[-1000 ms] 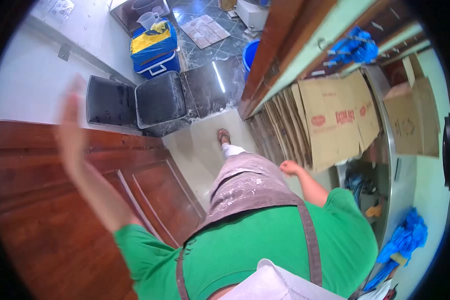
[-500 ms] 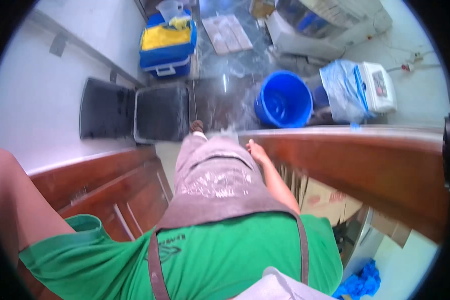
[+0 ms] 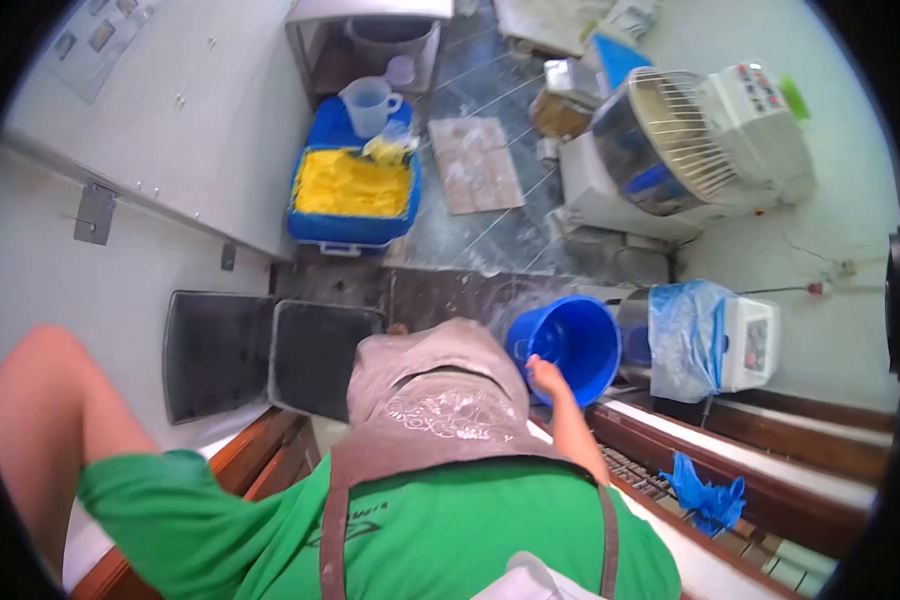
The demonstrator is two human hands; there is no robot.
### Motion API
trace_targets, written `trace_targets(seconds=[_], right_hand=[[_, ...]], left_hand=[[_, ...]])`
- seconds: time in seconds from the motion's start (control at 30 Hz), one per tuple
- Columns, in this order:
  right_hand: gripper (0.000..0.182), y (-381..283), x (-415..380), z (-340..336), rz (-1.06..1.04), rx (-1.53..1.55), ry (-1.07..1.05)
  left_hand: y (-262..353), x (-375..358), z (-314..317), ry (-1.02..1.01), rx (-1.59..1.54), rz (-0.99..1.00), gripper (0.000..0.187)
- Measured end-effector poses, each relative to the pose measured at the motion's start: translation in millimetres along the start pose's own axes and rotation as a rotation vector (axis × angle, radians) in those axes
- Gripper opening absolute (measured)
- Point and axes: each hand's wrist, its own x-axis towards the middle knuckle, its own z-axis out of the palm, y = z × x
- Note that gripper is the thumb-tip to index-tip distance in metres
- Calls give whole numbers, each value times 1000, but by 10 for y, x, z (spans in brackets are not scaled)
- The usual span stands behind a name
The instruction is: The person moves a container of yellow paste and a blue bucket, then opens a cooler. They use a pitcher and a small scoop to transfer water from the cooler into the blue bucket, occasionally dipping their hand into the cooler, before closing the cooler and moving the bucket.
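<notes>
My right hand (image 3: 544, 374) hangs beside the apron (image 3: 440, 395), its fingers loosely bent and a little apart, with nothing visible in them. In this view it overlaps the near rim of a blue bucket (image 3: 573, 340), whose inside looks bare. On the left, my bent arm shows its elbow raised; my left hand is out of view. White powdery smears mark the front of the brown apron.
To the left are a black chair (image 3: 325, 350) and a blue tub with yellow contents (image 3: 352, 185), a clear jug (image 3: 369, 106) behind it. A spiral mixer (image 3: 660, 145) stands right. Clear plastic covers part of a white machine (image 3: 750, 345). A powdery board (image 3: 476, 165) lies on the tiles.
The view has moved forward and tilted up, showing more of the mixer and floor. My right hand now overlaps the bucket; before, it was short of it, beside the wooden counter.
</notes>
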Motion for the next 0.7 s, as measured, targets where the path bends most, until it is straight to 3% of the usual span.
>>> trace_targets(seconds=[0.03, 0.1, 0.17, 0.23, 0.27, 0.3, 0.33, 0.37, 0.43, 0.47, 0.53, 0.6, 0.67, 0.7], right_hand=[[55, -352, -53, -208, 88, 161, 19], [56, -623, 350, -445, 202, 152, -46], [56, -900, 837, -638, 203, 92, -136], [57, -1144, 1882, -722, 211, 2, -213], [56, -1326, 2130, -756, 211, -63, -221], [56, -1534, 2422, -740, 210, -124, -230], [55, -1759, 2728, -695, 170, -203, -253], [54, -1954, 3054, -663, 130, -285, -267], [49, -2026, 3837, -423, -268, -227, -184], [46, -2458, 3870, -370, -98, -32, -249], [45, -3285, 3856, -224, 37, 286, -351], [57, -3698, 4116, 19, 151, 457, -413], [65, -4137, 4158, 261, 177, 607, -436], [66, -4220, 4254, 398, 174, 646, -436]], left_hand=[[-284, -47, 137, -4, -14, -65, 40], [-756, -218, 502, -26, -49, -244, 39], [-1262, -786, 1081, -13, -152, -624, 38], [-1827, -1834, 1881, -16, -300, -1170, 37], [-1987, -2605, 2237, -20, -345, -1290, 32], [-2099, -3337, 2474, -228, -374, -1599, 40], [-2185, -4007, 2683, -382, -337, -1784, 42], [-2127, -4282, 2897, -266, -353, -1990, 39], [-2168, -5114, 3175, -335, -340, -2197, 46], [-2225, -5562, 3360, -342, -348, -2223, 46], [-2329, -6449, 3697, -448, -307, -2375, 45], [-2504, -7133, 4021, -569, -271, -2352, 43], [-2670, -7865, 4354, -426, -233, -2271, 40], [-2771, -8018, 4490, -367, -319, -2353, 41]])
